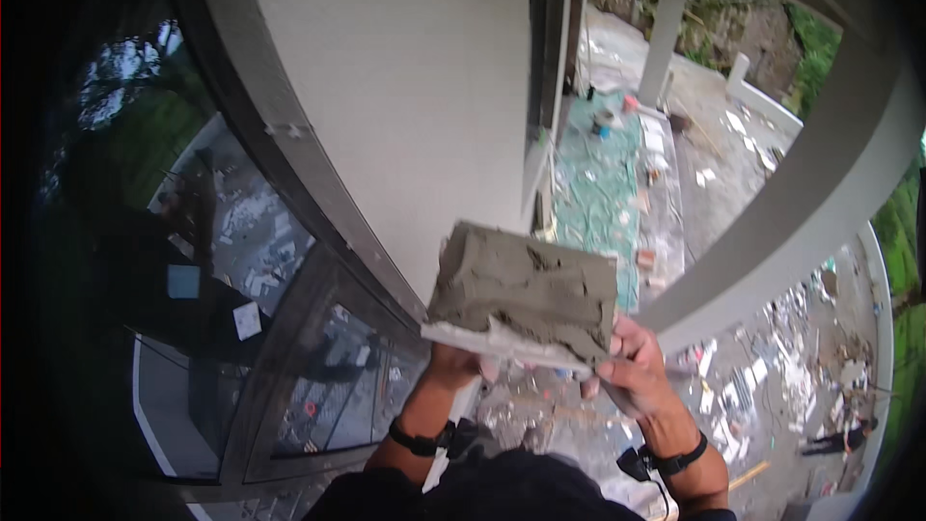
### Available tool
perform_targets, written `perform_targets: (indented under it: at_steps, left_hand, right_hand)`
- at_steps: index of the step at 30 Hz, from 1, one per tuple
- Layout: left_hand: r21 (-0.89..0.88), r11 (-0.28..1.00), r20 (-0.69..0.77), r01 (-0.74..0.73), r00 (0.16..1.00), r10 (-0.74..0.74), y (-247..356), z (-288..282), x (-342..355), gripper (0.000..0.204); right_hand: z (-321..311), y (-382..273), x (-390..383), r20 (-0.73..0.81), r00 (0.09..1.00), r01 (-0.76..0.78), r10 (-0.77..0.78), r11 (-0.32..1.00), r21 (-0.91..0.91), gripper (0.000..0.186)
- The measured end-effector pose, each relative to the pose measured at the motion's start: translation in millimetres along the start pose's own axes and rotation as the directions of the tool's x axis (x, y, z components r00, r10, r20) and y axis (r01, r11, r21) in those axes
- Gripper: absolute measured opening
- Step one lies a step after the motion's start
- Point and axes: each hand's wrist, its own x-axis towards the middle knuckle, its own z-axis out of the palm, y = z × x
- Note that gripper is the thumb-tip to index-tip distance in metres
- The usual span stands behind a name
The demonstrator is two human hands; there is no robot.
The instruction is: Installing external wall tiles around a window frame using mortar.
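A rectangular tile (482, 339) with a pale edge is held out in front of me, tilted, between my two hands. A thick, uneven layer of wet grey-brown mortar (531, 282) covers its upward face, with ridges and hollows in it. My left hand (457, 367) grips the tile's near left edge from below, and its fingers are partly hidden by the tile. At the near right corner my right hand (637, 371) is closed on the tile, the thumb by the mortar's edge. Dark bands circle both wrists.
Beyond the tile rises a pale flat wall (386, 68). A dark-framed glass window (280, 376) stands at the left, with reflections. To the right curves a pale column (772, 222). Far below lie a green sheet (598, 164) and scattered debris (743, 396); another person (849, 438) is at the lower right.
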Motion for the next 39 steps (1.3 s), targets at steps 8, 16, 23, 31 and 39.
perform_targets:
  at_steps: [8, 16, 23, 31, 39]
  left_hand:
    - [-0.073, 0.96, -0.264, -0.271, 0.933, 0.244, 36.7, -57.0, 52.5, 0.086]
    - [0.168, 0.971, -0.503, -0.172, 0.832, 0.234, 92.9, -87.0, 61.1, 0.094]
    - [0.091, 0.792, -0.554, -0.603, 0.63, 0.543, 179.7, -105.1, 126.4, 0.086]
    - [0.223, 0.686, -0.489, -0.693, 0.529, 0.693, 257.3, -131.2, 192.2, 0.073]
    - [0.286, 0.587, -0.429, -0.758, 0.447, 0.785, 301.7, -143.6, 263.2, 0.103]
  right_hand:
    - [65.8, -25.6, 76.2, 0.354, 0.932, -0.145, 0.079, 0.976, 0.162, 0.058]
    - [141.3, -40.2, 154.5, 0.513, 0.854, -0.132, 0.086, 0.99, 0.054, 0.045]
    - [207.9, -67.6, 206.3, 0.614, 0.787, -0.115, 0.06, 0.992, 0.052, 0.04]
    - [210.7, -87.0, 234.7, 0.763, 0.644, 0.181, -0.053, 0.98, -0.085, 0.053]
    - [101.6, -23.3, 206.2, 0.647, 0.743, 0.044, 0.173, 0.952, -0.304, 0.054]
